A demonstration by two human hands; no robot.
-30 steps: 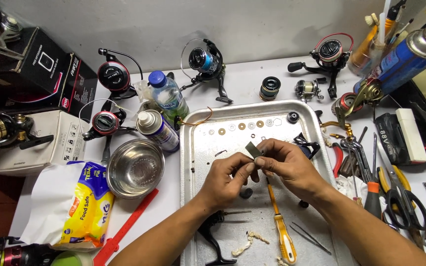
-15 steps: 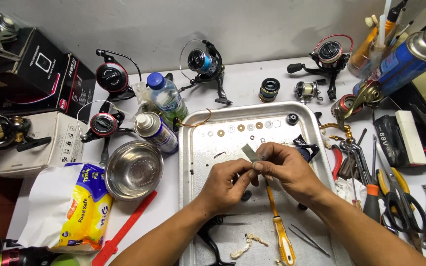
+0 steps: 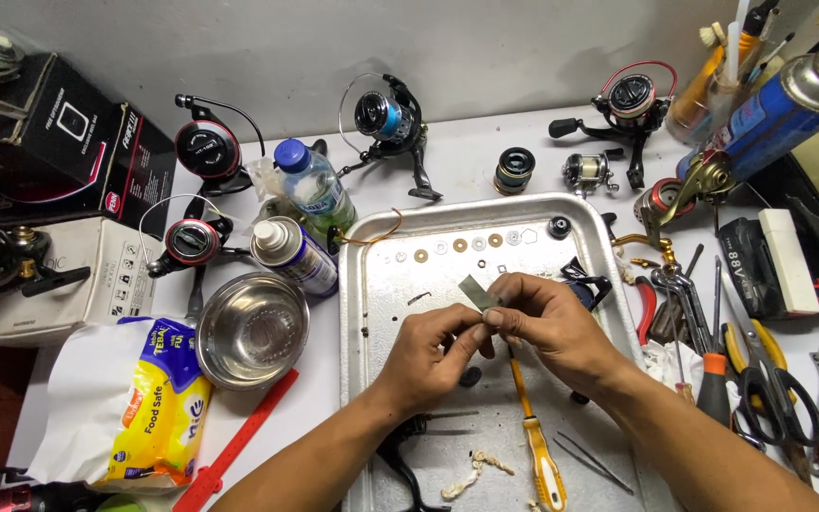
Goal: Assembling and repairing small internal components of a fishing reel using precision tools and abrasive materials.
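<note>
Grey strip (image 3: 478,292) pinched between both hands over metal tray (image 3: 372,379); left hand (image 3: 428,356) and right hand (image 3: 547,327) meet at its lower end. Mid-handling, small-part stage; next move likely needs steady fingertip grip.

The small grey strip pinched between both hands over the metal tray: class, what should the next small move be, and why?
Probably lower the grey strip closer to the metal tray before working it further. Left hand and right hand pinch it together above the tray, where a row of small washers lies, so anything dropped would likely stay inside the rim.
</note>
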